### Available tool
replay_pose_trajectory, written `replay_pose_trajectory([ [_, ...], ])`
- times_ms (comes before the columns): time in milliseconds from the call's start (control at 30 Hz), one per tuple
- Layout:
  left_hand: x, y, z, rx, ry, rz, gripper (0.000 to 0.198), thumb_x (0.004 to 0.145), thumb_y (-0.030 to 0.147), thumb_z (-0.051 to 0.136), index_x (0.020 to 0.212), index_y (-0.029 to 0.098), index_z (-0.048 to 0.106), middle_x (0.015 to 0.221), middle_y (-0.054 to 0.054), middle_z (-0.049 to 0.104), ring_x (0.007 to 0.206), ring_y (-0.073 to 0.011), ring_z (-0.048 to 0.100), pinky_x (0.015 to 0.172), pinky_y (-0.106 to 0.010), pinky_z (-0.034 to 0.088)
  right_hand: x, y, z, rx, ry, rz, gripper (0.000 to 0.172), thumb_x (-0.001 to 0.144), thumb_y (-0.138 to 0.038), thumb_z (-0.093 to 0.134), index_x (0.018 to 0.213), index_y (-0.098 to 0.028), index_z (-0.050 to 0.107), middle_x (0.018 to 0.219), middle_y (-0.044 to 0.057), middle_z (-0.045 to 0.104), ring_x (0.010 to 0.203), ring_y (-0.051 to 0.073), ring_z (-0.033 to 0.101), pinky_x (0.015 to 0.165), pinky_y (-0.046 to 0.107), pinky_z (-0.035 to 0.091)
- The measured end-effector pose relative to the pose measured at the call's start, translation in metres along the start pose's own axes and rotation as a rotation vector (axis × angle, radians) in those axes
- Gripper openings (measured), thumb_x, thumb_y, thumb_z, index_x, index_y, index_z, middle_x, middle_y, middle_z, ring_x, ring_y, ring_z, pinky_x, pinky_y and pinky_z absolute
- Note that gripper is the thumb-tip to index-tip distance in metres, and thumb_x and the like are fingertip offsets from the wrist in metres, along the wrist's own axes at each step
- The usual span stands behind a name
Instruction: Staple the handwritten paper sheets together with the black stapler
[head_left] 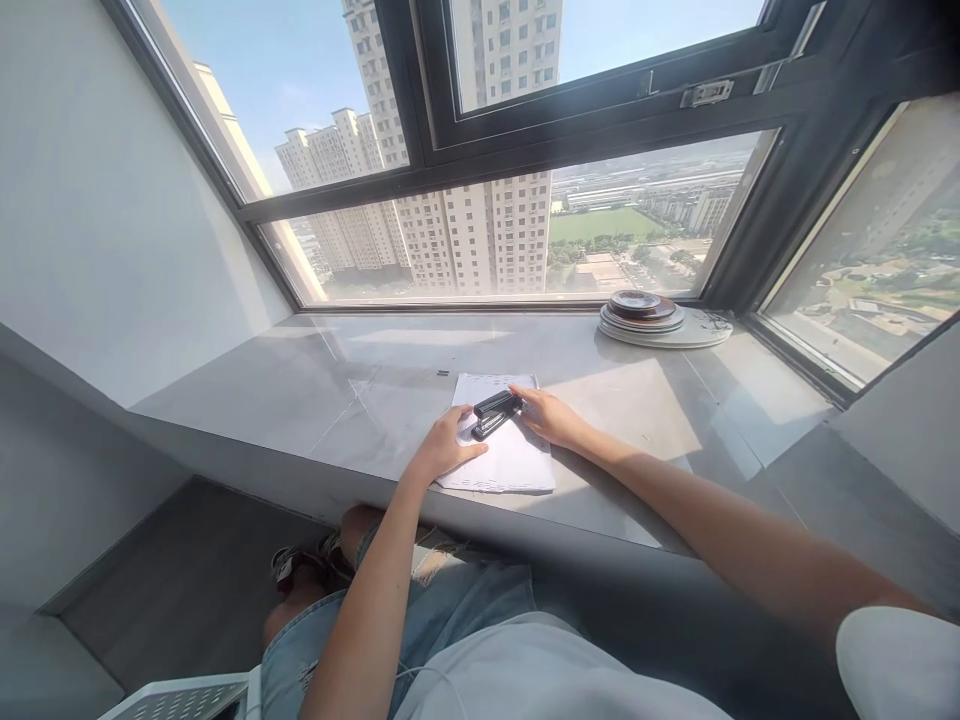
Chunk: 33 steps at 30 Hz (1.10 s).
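Note:
A black stapler (pixel 496 412) is held over a stack of white paper sheets (pixel 517 465) on the window ledge. Its top arm is spread from its base at the end towards my left hand. My right hand (pixel 549 415) grips the other end, with fingers and thumb closed around it. Just to the left of the stapler is my left hand (pixel 444 448), thumb and fingers apart, its fingertips close to the stapler's spread end. Whether those fingertips touch it I cannot tell. A small dark strip (pixel 443 373), perhaps staples, lies beyond the paper's upper left corner.
A stack of plates and round discs (pixel 637 318) stands on the tiled ledge (pixel 390 400) at the far right, against the dark window frame (pixel 480 170). The ledge's front edge runs just before my lap. A white perforated seat or basket (pixel 187 697) shows at the lower left.

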<state>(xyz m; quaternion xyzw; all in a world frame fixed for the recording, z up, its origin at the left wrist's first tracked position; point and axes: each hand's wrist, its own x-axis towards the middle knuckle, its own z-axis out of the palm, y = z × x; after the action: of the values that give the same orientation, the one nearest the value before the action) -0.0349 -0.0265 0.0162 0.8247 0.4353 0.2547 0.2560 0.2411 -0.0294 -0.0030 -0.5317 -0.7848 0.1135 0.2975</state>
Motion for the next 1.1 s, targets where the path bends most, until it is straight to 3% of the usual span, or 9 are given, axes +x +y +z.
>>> replay_pose_trajectory([
  [367,-0.0007,0.0027,-0.0011,-0.002,0.019,-0.004,0.073,0.075,0.041,0.083,0.140,0.019,0.056,0.140,-0.011,0.062,0.131,-0.0302,0.057,0.110,-0.038,0.048,-0.0002,-0.0021,0.0012,-0.075,-0.003,0.042,0.068,0.085,-0.012,0.053,0.152,-0.020,0.047,0.140,0.010,0.063,0.124,0.026,0.062,0.106,0.035,0.048],
  [833,-0.0011,-0.0004,-0.0015,-0.060,-0.014,-0.031,0.072,0.079,0.043,0.079,0.143,0.020,0.057,0.142,-0.011,0.062,0.130,-0.0324,0.058,0.105,-0.039,0.051,-0.0014,0.0023,0.0054,-0.189,0.013,-0.041,0.064,0.090,-0.013,0.046,0.153,-0.014,0.042,0.136,0.014,0.065,0.124,0.029,0.059,0.106,0.040,0.046],
  [1000,-0.0012,-0.0010,-0.0013,-0.074,-0.021,0.001,0.064,0.082,0.039,0.076,0.141,0.022,0.059,0.141,-0.010,0.063,0.129,-0.0307,0.059,0.105,-0.040,0.051,-0.0042,0.0031,0.0007,-0.093,-0.007,-0.165,0.070,0.096,-0.031,0.054,0.160,-0.022,0.027,0.152,0.014,0.050,0.137,0.032,0.049,0.114,0.051,0.039],
  [1100,-0.0011,-0.0009,-0.0005,-0.079,-0.014,0.025,0.059,0.083,0.035,0.075,0.139,0.022,0.060,0.138,-0.008,0.065,0.127,-0.0290,0.061,0.106,-0.039,0.050,-0.0056,0.0004,-0.0031,-0.053,-0.007,-0.208,0.069,0.098,-0.040,0.055,0.160,-0.027,0.027,0.155,0.014,0.045,0.139,0.033,0.046,0.114,0.054,0.037],
])
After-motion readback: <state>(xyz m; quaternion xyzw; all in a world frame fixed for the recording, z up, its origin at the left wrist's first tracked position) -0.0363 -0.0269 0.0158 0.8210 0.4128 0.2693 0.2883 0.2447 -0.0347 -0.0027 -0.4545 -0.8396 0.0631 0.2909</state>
